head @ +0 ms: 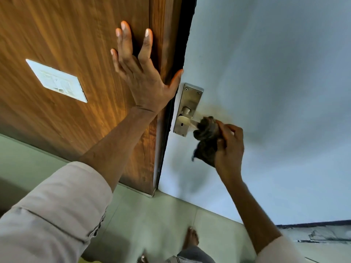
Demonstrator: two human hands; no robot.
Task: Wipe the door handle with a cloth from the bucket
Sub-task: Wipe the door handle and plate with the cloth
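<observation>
My left hand [144, 80] is flat vs the wood panel [66, 44], fingers spread wide & straight, pointing up, holding nothing. Thumb reaches right across the dark gap, tip touching the door [266, 92] edge just above the plate [188, 109]. Left arm runs straight up from lower left, sleeve [57, 211] pushed back below the elbow, forearm bare.

Right hand [229, 147] comes up from lower right, wrist bent, fingers curled tight round a dark cloth [206, 139]. Cloth is bunched; top part wraps the outer end of the handle [187, 120], rest hangs below my fist. Handle is a pale lever sticking right from the steel plate at the door's left edge; only the inner half shows, the rest is under the cloth.

White switch plate [57, 80] sits on the panel, well left of my left hand. My bare foot [192, 238] shows on the floor [161, 215] below.
</observation>
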